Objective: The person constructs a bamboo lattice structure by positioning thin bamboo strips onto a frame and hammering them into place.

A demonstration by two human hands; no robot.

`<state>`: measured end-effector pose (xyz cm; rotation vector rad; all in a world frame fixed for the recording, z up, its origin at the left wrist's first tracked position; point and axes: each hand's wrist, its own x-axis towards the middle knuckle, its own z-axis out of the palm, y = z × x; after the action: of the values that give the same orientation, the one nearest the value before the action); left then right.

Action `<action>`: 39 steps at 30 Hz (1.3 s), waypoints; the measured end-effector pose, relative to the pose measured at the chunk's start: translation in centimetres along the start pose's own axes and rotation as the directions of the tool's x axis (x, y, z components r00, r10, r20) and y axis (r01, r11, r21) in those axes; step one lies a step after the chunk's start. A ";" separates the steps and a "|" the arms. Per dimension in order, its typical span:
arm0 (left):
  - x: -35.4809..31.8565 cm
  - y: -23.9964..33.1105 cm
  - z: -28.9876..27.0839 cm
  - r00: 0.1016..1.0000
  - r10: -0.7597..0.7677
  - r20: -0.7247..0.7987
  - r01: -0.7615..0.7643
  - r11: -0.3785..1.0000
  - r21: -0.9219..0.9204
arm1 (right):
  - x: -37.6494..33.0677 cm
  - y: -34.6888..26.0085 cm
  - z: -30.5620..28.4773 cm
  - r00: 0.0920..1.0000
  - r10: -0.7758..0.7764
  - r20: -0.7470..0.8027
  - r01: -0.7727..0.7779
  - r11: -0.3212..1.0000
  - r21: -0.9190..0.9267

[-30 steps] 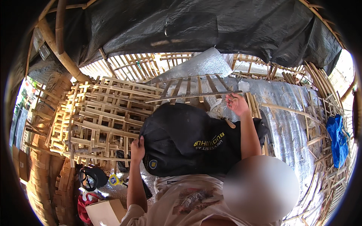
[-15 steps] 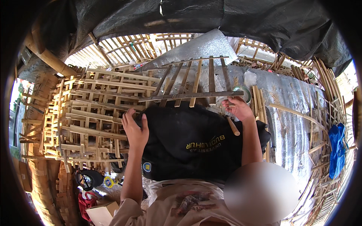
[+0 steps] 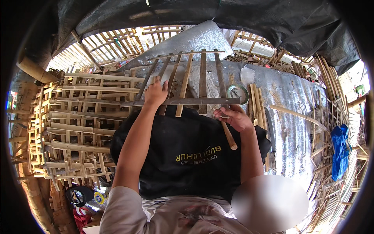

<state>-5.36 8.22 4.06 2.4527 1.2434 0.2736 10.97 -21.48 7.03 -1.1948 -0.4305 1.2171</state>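
Bamboo frame (image 3: 203,76): your left hand (image 3: 156,93) lies over its near rail (image 3: 191,101), your right hand (image 3: 237,118) curls at its near right corner; whether either grips, I cannot tell.

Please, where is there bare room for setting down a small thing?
The silver sheet looks bare below the curved strip, right of the pale slats. Crowded: the stacked lattice at left, and the slatted frame near the left hand and right hand.
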 end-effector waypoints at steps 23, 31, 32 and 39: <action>1.5 -0.9 3.6 0.999 0.039 0.019 -0.037 0.994 -0.100 | 0.1 -0.5 -0.1 1.000 -0.013 -0.023 0.011 0.994 -0.104; 1.6 -0.6 3.5 0.993 -0.045 0.105 0.055 0.994 -0.096 | 0.2 -0.5 -0.5 1.000 0.015 0.010 -0.015 0.999 -0.043; 1.5 -0.8 3.7 0.993 -0.057 0.102 0.063 0.996 -0.063 | 0.3 -0.3 -0.5 1.000 0.003 0.008 -0.002 0.998 -0.063; 1.4 0.2 2.6 0.944 -0.144 0.295 0.142 0.989 0.030 | 0.0 -0.4 -0.1 0.999 0.016 -0.042 -0.020 0.996 -0.093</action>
<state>-3.50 8.65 1.82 2.2890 1.2797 -0.1370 11.23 -21.51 7.40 -1.3035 -0.4506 1.1962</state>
